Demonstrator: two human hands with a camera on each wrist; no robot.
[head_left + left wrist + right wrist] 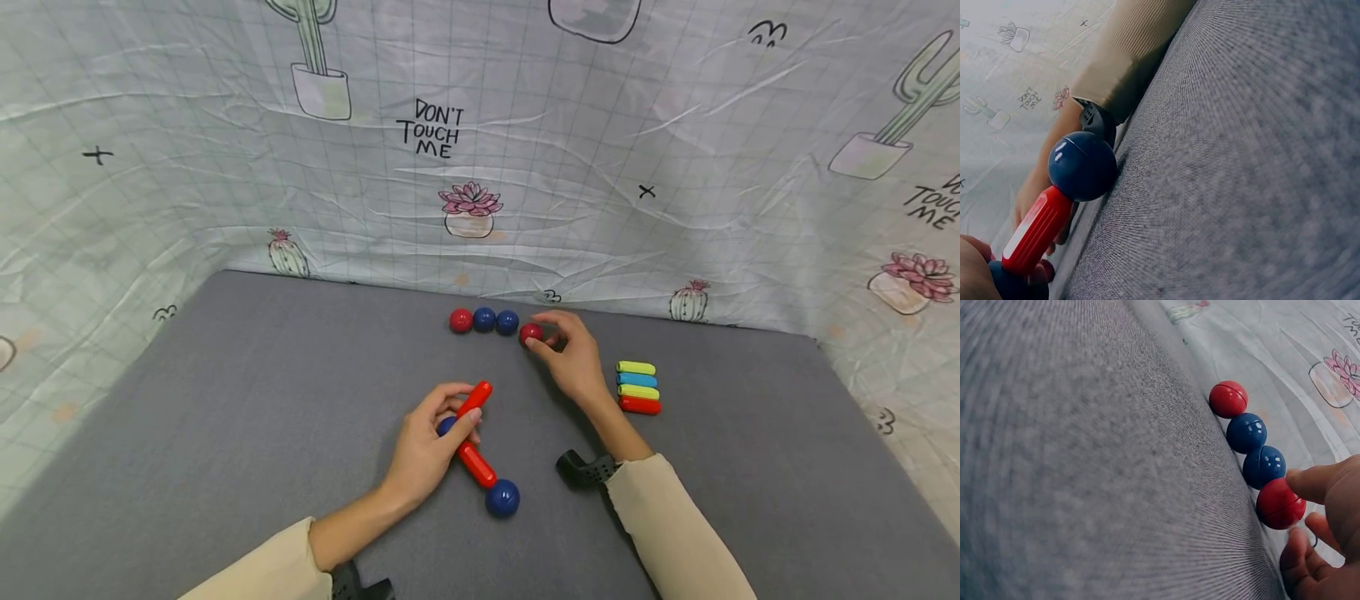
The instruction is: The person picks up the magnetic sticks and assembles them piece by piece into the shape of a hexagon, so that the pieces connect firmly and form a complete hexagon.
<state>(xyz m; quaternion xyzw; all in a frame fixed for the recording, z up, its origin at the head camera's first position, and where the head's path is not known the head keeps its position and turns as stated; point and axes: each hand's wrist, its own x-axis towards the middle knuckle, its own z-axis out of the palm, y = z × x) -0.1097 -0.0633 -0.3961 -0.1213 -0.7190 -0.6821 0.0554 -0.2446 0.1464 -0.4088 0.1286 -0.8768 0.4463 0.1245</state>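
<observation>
My left hand (425, 446) grips a joined chain of toy pieces around its middle. The chain runs from an upper red rod (476, 398) through a blue ball (447, 426), partly hidden by my fingers, to a lower red rod (477, 465) and an end blue ball (502, 498). In the left wrist view, that end ball (1082, 166) and the lower rod (1037, 231) show plainly. Farther back, my right hand (576, 357) pinches a red ball (1280, 504) between thumb and fingers. This ball is at the right end of a row of balls.
Two blue balls (496, 321) and another red ball (461, 321) continue the row near the back edge. Right of my right forearm, several short rods lie stacked side by side: yellow, blue and a red one (640, 406). A printed cloth (555, 242) hangs behind the grey table (300, 375).
</observation>
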